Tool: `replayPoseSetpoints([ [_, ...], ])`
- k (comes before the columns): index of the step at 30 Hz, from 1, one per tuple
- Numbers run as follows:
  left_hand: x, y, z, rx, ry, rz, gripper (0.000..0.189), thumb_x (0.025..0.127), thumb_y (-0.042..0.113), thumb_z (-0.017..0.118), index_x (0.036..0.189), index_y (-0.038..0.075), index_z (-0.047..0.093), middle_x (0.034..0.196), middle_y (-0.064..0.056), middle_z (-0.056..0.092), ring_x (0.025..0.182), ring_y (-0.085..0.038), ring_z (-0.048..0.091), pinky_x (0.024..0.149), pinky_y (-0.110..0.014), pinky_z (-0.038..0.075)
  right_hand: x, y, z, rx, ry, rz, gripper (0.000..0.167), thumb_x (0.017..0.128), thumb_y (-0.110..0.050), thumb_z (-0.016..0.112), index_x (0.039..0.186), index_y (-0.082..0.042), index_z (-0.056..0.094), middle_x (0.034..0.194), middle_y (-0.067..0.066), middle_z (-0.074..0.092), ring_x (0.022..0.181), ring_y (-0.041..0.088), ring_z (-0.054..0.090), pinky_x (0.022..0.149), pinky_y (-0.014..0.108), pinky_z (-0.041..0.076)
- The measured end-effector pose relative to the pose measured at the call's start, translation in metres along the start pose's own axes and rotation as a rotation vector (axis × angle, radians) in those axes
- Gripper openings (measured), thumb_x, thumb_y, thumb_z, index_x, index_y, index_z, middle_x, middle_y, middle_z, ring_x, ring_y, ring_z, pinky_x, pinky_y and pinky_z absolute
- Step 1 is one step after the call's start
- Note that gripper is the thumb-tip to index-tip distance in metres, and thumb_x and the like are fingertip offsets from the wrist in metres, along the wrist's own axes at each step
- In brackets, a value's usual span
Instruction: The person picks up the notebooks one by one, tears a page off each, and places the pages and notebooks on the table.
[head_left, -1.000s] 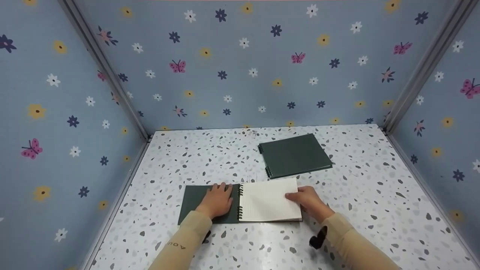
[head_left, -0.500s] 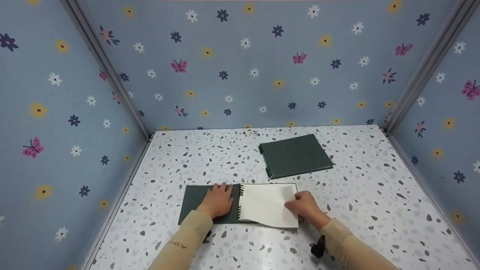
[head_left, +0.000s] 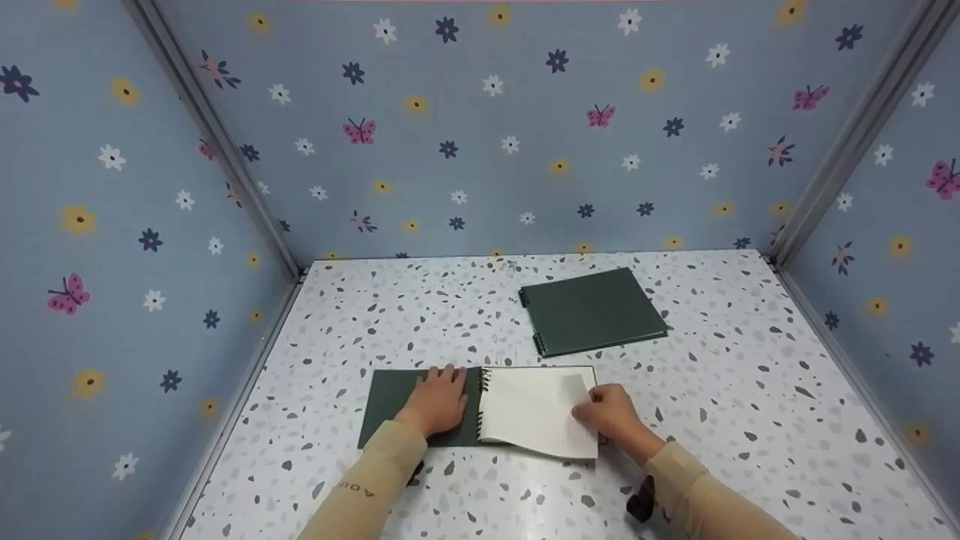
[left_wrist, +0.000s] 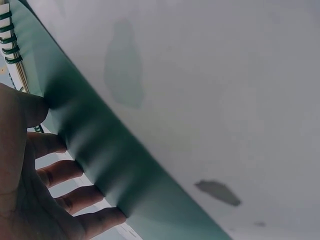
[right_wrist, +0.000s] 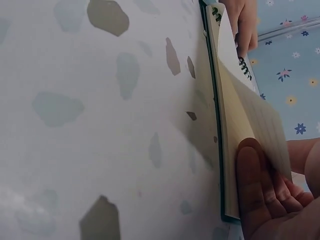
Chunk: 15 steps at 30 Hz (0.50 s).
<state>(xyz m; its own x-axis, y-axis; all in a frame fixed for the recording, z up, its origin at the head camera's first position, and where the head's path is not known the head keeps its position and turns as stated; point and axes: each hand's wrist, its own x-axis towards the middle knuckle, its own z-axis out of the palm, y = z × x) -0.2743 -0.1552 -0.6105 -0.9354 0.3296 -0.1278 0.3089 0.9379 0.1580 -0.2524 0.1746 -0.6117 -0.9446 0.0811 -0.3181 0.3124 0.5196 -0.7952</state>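
Observation:
An open spiral notebook lies on the table, its dark green cover (head_left: 384,405) folded out to the left and its lined white pages (head_left: 529,409) on the right. My left hand (head_left: 437,401) rests on that cover beside the wire coil, fingers spread and fairly straight, fingertips touching it in the left wrist view. At the pages' right edge my right hand (head_left: 611,411) pinches a sheet (right_wrist: 267,132) between thumb and fingers. The sheet is bent up, its lower corner pulled past the notebook's front edge. In the right wrist view the fingers (right_wrist: 252,175) sit behind the lifted sheet.
A second dark green spiral notebook (head_left: 596,311), closed, lies slightly turned behind the open one. The speckled white table (head_left: 360,315) is bordered by blue flowered panels (head_left: 517,180) at the back and both sides.
My right hand has drawn the sheet down toward me, so it bends and overhangs the notebook's front edge. My left hand has stayed on the cover. Little differs over the last half second.

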Motion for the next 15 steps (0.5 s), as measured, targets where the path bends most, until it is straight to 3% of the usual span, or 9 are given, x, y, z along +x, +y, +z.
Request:
replayPoseSetpoints([
  [6, -0.0009, -0.0013, -0.0001, -0.019, 0.000, 0.001, 0.056, 0.114, 0.029, 0.053, 0.162, 0.001, 0.049, 0.163, -0.023, 0.051, 0.148, -0.049, 0.049, 0.119, -0.070, 0.045, -0.0031, 0.0005, 0.0019, 0.015, 0.004, -0.018, 0.012, 0.082, -0.004, 0.075, 0.075, -0.007, 0.066, 0.070, 0.001, 0.057, 0.061, 0.015, 0.053, 0.051, 0.026, 0.043],
  [15, -0.0014, -0.0020, -0.0002, -0.045, 0.003, 0.007, 0.056, 0.114, 0.027, 0.052, 0.163, 0.000, 0.047, 0.164, -0.025, 0.048, 0.149, -0.051, 0.047, 0.120, -0.072, 0.042, -0.0062, 0.0094, -0.0069, 0.042, 0.003, -0.031, 0.013, 0.081, -0.002, 0.075, 0.073, -0.005, 0.065, 0.069, 0.001, 0.057, 0.061, 0.015, 0.054, 0.053, 0.025, 0.045],
])
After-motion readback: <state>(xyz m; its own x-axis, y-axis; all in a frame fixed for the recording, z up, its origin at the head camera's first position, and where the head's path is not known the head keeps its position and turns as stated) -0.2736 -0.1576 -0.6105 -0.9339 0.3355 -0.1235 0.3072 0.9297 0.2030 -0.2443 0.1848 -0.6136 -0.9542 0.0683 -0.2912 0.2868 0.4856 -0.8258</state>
